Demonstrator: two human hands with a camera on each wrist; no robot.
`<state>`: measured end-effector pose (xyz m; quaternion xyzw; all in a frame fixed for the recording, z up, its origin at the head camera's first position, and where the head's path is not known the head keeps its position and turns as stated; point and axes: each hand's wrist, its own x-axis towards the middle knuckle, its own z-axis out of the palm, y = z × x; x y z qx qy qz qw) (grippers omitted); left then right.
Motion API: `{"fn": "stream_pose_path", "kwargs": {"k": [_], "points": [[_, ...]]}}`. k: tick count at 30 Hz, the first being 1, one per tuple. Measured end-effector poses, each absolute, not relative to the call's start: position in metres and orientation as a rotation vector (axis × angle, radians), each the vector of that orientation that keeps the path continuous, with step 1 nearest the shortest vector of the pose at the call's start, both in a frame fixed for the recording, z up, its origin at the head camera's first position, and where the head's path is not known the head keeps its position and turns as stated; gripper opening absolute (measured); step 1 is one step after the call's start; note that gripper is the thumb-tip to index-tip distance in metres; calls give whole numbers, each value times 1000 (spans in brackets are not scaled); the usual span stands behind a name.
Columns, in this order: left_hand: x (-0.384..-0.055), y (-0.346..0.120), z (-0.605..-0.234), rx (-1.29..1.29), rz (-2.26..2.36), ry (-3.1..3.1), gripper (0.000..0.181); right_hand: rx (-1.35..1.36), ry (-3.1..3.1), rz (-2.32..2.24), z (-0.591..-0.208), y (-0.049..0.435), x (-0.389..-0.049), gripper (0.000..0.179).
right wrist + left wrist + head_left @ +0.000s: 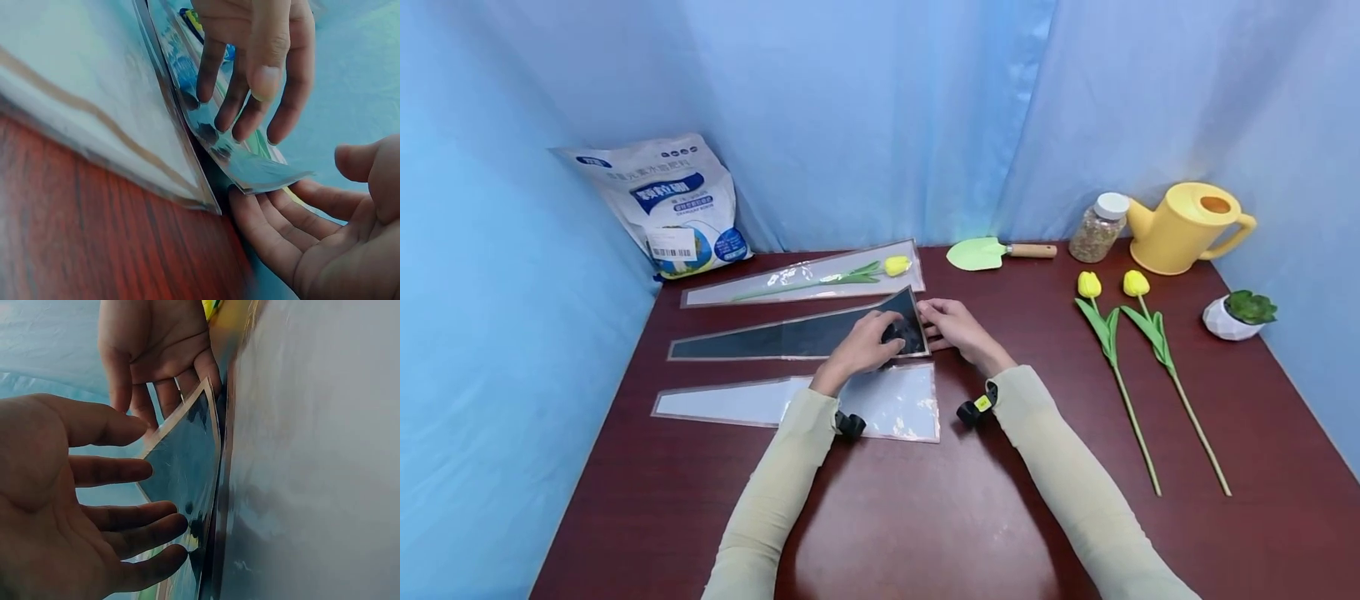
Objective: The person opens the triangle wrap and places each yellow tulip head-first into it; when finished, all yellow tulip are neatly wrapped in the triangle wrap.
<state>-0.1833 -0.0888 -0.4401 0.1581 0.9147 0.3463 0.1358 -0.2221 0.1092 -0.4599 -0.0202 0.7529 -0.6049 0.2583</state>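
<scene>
Three tapered flower sleeves lie across the table, one above another in the head view. My left hand is over the wide end of the black sleeve, its spread fingertips right at the film. At that sleeve's wide edge is my right hand, with its fingers under the lifted edge and its thumb raised apart from it. The white sleeve lies nearest me. Farthest back, the third sleeve has a yellow tulip on it.
Two yellow tulips lie at the right, beside a small potted succulent. Along the back are a fertilizer bag, a green trowel, a jar of granules and a yellow watering can. Blue curtains surround the table.
</scene>
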Motion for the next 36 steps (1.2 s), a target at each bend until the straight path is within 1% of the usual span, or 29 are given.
{"fn": "stream_pose_path", "kwargs": {"k": [9,19,23,31,36], "points": [[-186,-86,-442,395,1122,2687,44,-39,1963,-1703,-460,102,-218,59],[-191,-81,-440,153,1221,2678,40,-91,1850,-1779,-453,97,-217,66],[-193,-78,-439,91,1248,2689,36,-120,1825,-1802,-450,94,-217,69],[-194,-77,-442,41,1315,2771,19,-107,1819,-1832,-451,89,-218,69],[-195,-79,-443,-31,1374,2791,17,-53,1821,-1835,-451,87,-220,62]]}}
